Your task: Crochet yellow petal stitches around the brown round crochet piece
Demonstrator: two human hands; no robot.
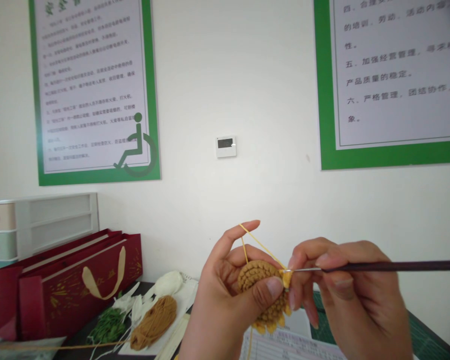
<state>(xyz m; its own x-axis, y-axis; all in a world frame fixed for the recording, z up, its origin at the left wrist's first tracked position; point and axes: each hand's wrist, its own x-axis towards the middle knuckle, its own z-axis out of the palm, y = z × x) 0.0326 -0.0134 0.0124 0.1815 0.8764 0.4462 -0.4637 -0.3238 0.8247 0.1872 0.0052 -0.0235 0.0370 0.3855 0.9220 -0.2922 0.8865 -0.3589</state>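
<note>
Left hand point(225, 305) pinches the crochet disc point(257, 285) (thumb on top); right hand's fingers point(332, 262) pinch a crochet hook point(360, 268).

Bright, even light with faint shadows and softly blurred edges.

Two bare hands, the left hand point(228, 300) and the right hand point(348, 285); long, slender fingers point(240, 234) tapering to the tips; thumbnail point(274, 286) short, smooth and rounded, with a natural sheen; both wrists run past the lower edge of the view.
</note>
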